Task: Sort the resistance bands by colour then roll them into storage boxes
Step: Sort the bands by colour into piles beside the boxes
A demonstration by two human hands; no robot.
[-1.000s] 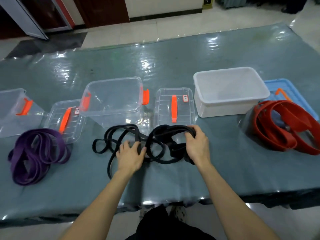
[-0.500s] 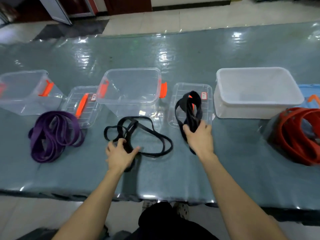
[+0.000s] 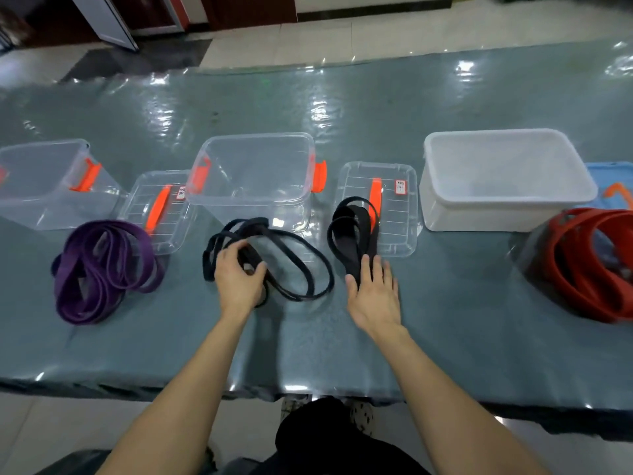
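Thin black bands (image 3: 291, 265) lie looped on the table in front of a clear box (image 3: 253, 173). My left hand (image 3: 238, 279) grips them at their left end. A wide black band (image 3: 352, 231) lies folded partly on a clear lid (image 3: 394, 207). My right hand (image 3: 373, 293) rests flat with straight fingers on its near end. Purple bands (image 3: 99, 269) lie piled at the left. Red bands (image 3: 592, 262) lie piled at the right.
A second clear box (image 3: 41, 180) and its lid (image 3: 161, 207) stand at the left. A white box (image 3: 507, 176) stands at the right with a blue lid (image 3: 613, 180) behind the red bands. The table's near edge runs just below my forearms.
My right hand pulled the wide black band apart from the thin ones, laid it on the lid and opened flat on it. My left hand stayed on the thin black bands.
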